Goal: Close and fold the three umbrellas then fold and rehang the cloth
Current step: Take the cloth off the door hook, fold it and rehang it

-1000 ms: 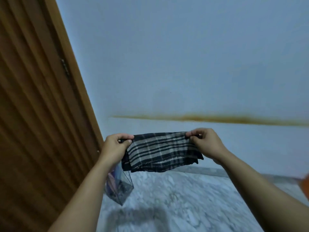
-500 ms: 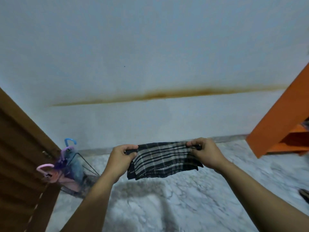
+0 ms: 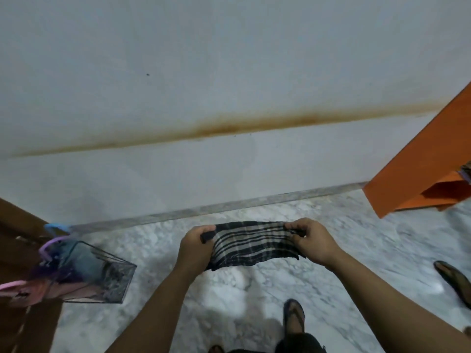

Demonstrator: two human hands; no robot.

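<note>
Umbrellas [image 3: 63, 271] sit folded in the wire basket [image 3: 112, 278]. Beside it, left hand [image 3: 196, 244] and right hand [image 3: 312, 240] pinch the folded striped cloth [image 3: 252, 244]; hanging looks left.

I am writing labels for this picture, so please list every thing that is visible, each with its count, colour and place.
cloth: one, black with pale stripes, folded, stretched between both hands
umbrellas: folded; blue, purple and pink handles; in the holder, count unclear
wire holder: one, dark mesh, lower left beside the door
door: one, brown wood, left edge
shelf unit: one, orange, right
sandal: one, dark, floor at right
wall: pale, with a brown streak
floor: grey-white marble
left hand: grips the cloth's left end
right hand: grips the cloth's right end
</note>
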